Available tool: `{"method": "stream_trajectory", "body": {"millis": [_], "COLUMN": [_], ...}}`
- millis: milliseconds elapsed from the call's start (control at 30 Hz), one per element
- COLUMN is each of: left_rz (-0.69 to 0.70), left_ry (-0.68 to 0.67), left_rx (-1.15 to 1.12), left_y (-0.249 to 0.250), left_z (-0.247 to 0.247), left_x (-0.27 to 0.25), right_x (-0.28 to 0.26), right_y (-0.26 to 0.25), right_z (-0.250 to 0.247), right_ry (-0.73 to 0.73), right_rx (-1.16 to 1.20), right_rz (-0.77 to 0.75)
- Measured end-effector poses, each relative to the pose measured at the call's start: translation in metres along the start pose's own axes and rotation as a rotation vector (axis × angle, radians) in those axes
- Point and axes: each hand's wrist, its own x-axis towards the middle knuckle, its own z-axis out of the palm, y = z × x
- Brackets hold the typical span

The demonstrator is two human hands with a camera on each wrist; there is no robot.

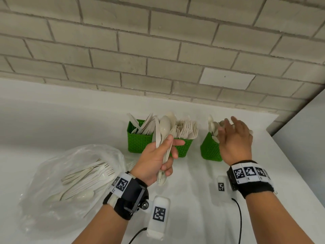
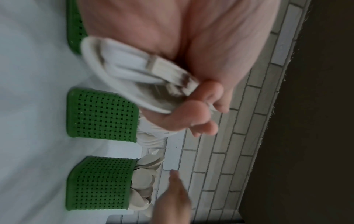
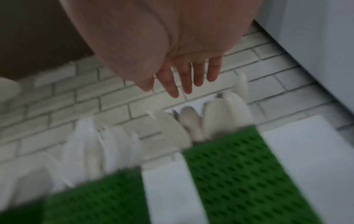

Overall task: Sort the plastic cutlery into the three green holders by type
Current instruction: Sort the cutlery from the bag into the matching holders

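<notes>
**Left hand holds a mixed bundle; right hand spread over the spoon holder**

Landmark: the middle green holder (image 1: 182, 147), woven-look perforated plastic, square-sided, packed with cream forks (image 1: 186, 128) standing tines up.

- Left of it, just beside: a second green holder (image 1: 138, 142) of the same make, filled with knives (image 1: 146, 125) that lean and fan out at the top.
- Right of it, with a gap of white counter (image 1: 61, 120) between: the third green holder (image 1: 210, 149), holding spoons (image 1: 213, 128), bowls up. All cutlery is the same matte off-white plastic.
- In front of the middle holder, raised above the counter: the left hand (image 1: 155, 160), fingers and thumb curled round a bundle of cutlery (image 1: 164, 136). A spoon bowl tops the bundle and a serrated knife blade shows at its left; the lower ends stick out below the palm. In the left wrist view the handle ends are blurred where they cross the palm.
- Above the spoon holder's top: the right hand (image 1: 234, 140), palm down, fingers straight and spread apart, holding nothing. Whether the fingertips touch the spoons, cannot tell; the right wrist view is motion-blurred.
- Well to the left and nearer the person: a clear plastic bag (image 1: 58, 182) lying on the counter, with unsorted forks and spoons (image 1: 88, 175) inside.
- Behind the holders: a pale brick wall (image 1: 158, 50).
</notes>
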Motion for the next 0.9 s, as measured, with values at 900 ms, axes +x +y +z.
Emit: {"method": "stream_trajectory", "body": {"millis": [900], "left_rz": [0.092], "left_ry": [0.085], "left_rx": [0.38], "left_y": [0.002], "left_z": [-0.034], "left_x": [-0.009], "right_x": [-0.051], "right_y": [-0.095], "right_z": [-0.008], "right_ry": [-0.58], "right_rx": [0.343], "right_rz": [-0.399]}}
